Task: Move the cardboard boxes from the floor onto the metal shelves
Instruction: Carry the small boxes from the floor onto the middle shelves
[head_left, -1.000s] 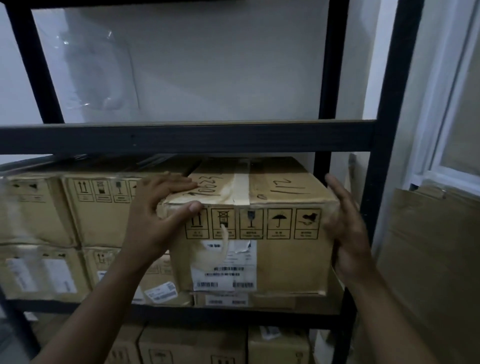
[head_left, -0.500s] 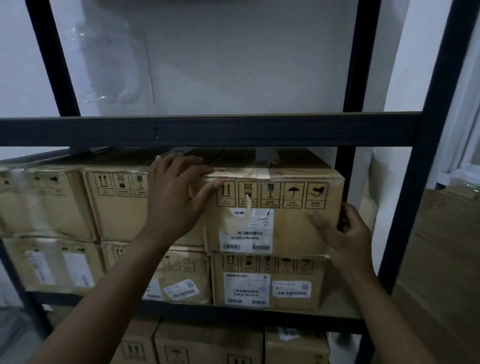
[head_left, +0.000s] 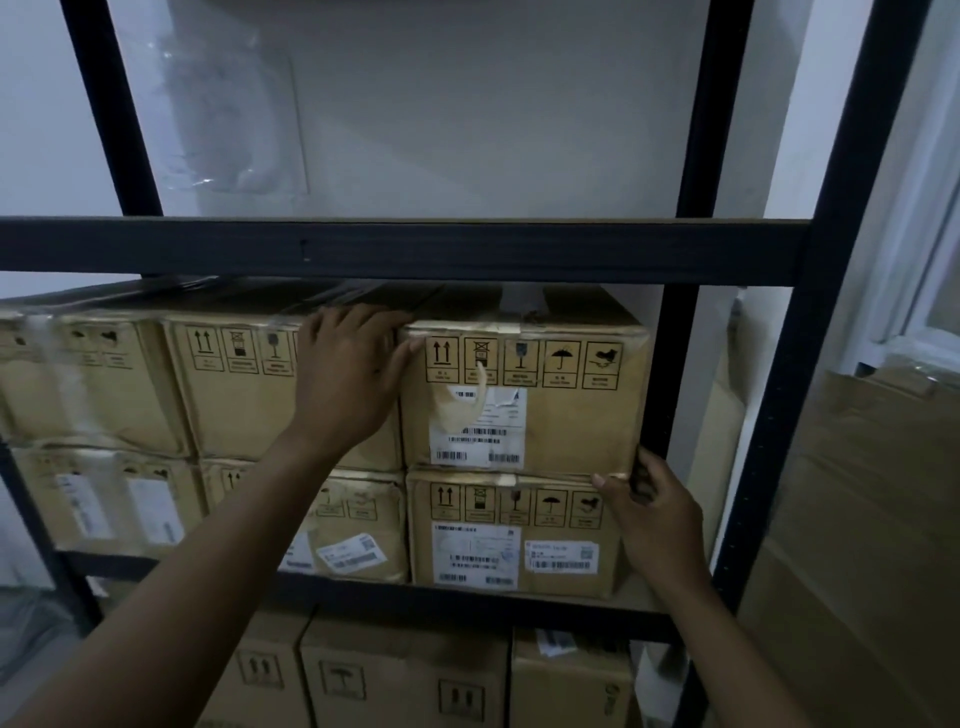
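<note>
A taped cardboard box (head_left: 571, 426) with handling symbols and barcode labels sits on the metal shelf's (head_left: 467, 249) middle level, at the right end. It rests on top of a similar box (head_left: 519, 535). My left hand (head_left: 348, 379) lies flat over its upper left corner, fingers on the top edge and thumb on the front face. My right hand (head_left: 654, 514) grips the lower right corner, thumb on the front edge and fingers wrapped round the side.
More boxes (head_left: 234, 395) fill the same level to the left, stacked two high. Further boxes (head_left: 405, 675) stand on the level below. The black right upright (head_left: 810, 364) is close to my right hand. Flat cardboard (head_left: 857, 519) leans at the far right.
The box has gone from held at the shelf's front to sitting back on the lower box. My right hand slid down from its side to the lower right corner.
</note>
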